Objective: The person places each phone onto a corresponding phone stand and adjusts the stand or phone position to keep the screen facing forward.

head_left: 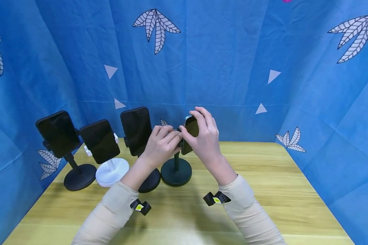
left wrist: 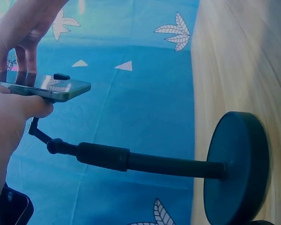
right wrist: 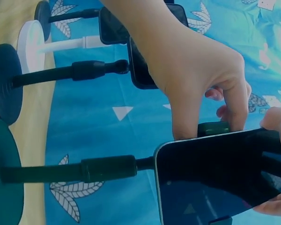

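A dark phone (head_left: 192,128) is at the head of a dark green phone stand (head_left: 176,172). My right hand (head_left: 206,137) holds the phone by its edges, with thumb and fingers spread across it. From the left side, my left hand (head_left: 163,145) pinches the stand's green clamp (right wrist: 214,128) at the phone's long edge. Over in the left wrist view, the phone (left wrist: 75,89) lies against a thin jointed arm that leads to the stand's pole (left wrist: 103,156). The hands partly cover the clamp.
To the left stand a black stand (head_left: 79,177), a white stand (head_left: 112,172) and another black stand (head_left: 150,182), each bearing a dark phone. My left forearm passes in front of the nearest one. Blue patterned cloth (head_left: 220,68) hangs behind the wooden table (head_left: 263,177).
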Action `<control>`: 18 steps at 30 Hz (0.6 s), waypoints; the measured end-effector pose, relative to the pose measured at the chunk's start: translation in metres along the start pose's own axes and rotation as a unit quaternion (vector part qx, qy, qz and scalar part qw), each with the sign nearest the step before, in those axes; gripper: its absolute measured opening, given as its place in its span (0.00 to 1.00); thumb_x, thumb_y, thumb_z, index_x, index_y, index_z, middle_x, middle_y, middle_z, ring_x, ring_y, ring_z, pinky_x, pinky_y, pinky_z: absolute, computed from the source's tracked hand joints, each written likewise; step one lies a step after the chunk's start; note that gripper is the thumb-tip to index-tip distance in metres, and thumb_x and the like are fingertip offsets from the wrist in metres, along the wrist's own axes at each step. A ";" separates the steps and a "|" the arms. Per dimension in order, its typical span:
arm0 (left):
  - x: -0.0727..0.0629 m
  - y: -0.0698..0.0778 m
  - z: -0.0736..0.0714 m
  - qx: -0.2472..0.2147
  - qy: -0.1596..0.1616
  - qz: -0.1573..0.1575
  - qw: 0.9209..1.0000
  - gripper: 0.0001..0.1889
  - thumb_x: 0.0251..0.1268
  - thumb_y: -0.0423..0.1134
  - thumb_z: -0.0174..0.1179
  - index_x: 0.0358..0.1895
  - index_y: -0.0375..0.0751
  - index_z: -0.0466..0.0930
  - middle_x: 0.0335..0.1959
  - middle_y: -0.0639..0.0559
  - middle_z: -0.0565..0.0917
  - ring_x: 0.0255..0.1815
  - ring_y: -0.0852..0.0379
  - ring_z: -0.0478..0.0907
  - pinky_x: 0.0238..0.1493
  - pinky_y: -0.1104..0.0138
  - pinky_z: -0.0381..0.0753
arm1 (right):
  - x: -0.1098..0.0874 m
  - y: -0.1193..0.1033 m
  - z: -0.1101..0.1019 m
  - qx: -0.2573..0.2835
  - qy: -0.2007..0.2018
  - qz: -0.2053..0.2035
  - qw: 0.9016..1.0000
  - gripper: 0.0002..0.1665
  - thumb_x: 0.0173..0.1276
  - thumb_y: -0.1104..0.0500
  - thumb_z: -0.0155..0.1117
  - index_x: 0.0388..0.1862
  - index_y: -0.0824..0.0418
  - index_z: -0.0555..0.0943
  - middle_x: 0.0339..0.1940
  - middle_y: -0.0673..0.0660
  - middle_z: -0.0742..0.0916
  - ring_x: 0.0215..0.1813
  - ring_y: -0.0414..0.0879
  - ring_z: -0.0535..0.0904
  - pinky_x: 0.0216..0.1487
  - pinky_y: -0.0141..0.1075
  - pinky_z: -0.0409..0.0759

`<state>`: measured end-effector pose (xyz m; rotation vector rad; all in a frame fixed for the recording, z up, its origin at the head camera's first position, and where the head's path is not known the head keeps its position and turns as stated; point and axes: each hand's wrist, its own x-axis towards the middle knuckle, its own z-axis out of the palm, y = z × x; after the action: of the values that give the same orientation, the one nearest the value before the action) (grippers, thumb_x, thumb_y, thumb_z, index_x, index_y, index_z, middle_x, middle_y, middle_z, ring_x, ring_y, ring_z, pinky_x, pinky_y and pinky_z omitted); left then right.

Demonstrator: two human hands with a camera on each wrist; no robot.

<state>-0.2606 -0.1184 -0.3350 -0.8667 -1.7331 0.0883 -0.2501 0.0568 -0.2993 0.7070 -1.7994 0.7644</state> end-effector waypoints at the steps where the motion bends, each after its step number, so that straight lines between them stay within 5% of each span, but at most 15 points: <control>1: 0.000 0.000 0.000 -0.005 0.001 -0.002 1.000 0.25 0.39 0.48 0.80 0.42 0.41 0.86 0.37 0.51 0.89 0.45 0.51 0.75 0.45 0.60 0.73 | 0.000 -0.001 0.001 -0.001 0.001 0.000 1.000 0.27 0.58 0.57 0.73 0.53 0.68 0.77 0.56 0.68 0.80 0.57 0.61 0.78 0.57 0.51 0.79; 10: -0.005 0.001 0.000 -0.027 -0.015 -0.027 0.999 0.23 0.41 0.43 0.79 0.43 0.39 0.85 0.39 0.49 0.88 0.45 0.50 0.74 0.46 0.60 0.73 | 0.000 -0.003 0.005 -0.016 0.010 0.007 1.000 0.28 0.58 0.54 0.74 0.53 0.67 0.78 0.57 0.67 0.80 0.57 0.59 0.79 0.57 0.50 0.79; 18: -0.009 -0.001 -0.001 -0.046 0.002 -0.052 0.998 0.22 0.41 0.40 0.79 0.42 0.38 0.84 0.37 0.49 0.88 0.44 0.50 0.74 0.46 0.58 0.72 | 0.001 -0.004 0.011 -0.032 0.005 -0.009 0.999 0.28 0.59 0.54 0.73 0.53 0.68 0.77 0.56 0.67 0.80 0.55 0.60 0.79 0.56 0.50 0.80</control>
<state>-0.2597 -0.1249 -0.3416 -0.8410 -1.7866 -0.0619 -0.2535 0.0454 -0.3009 0.6758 -1.7983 0.6938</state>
